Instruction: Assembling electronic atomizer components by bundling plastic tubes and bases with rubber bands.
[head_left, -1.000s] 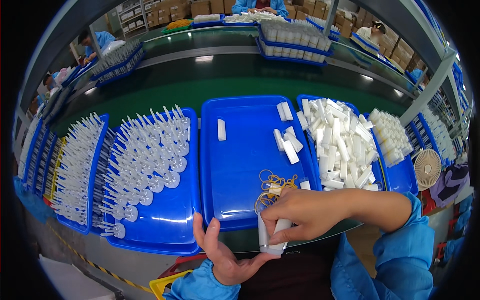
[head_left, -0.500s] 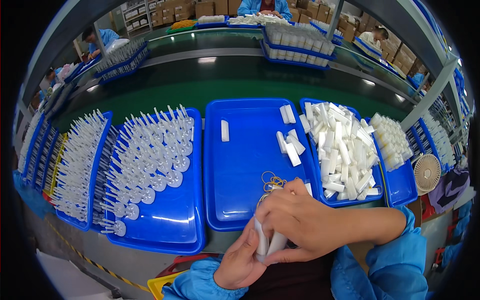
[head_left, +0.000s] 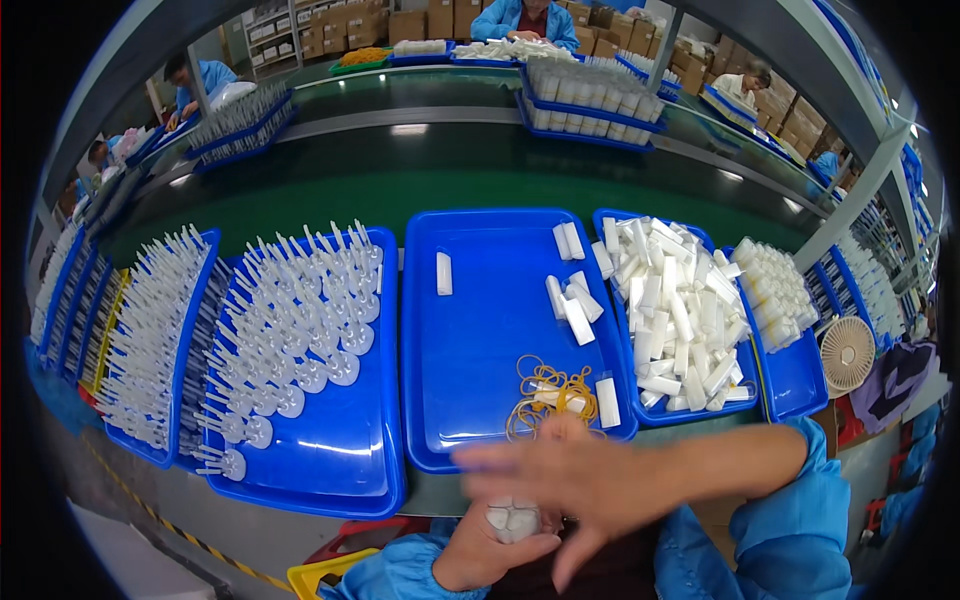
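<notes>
My left hand [head_left: 478, 553] is closed around a small bundle of white plastic-wrapped pieces [head_left: 513, 522], whose ends face up. Over that bundle, my right hand [head_left: 575, 475] is smeared by motion, its fingers stretched to the left and its thumb spread downward. I see nothing held in it. Just beyond it, a tangle of yellow rubber bands [head_left: 560, 393] lies in the middle blue tray [head_left: 480, 350], partly over a white piece. One white wrapped piece [head_left: 608, 403] lies beside the bands, and several others rest along that tray's right side.
A blue tray [head_left: 690, 415] at right is heaped with white wrapped pieces. To the left, a blue tray [head_left: 330, 480] holds rows of clear, stemmed plastic parts [head_left: 310, 330]. A round fan [head_left: 847, 354] stands far right. Co-workers sit beyond the green belt [head_left: 400, 180].
My right hand has lifted off the bundle and spread its fingers. The left hand has tilted the bundle, so its ends now show. The rubber bands are more exposed.
</notes>
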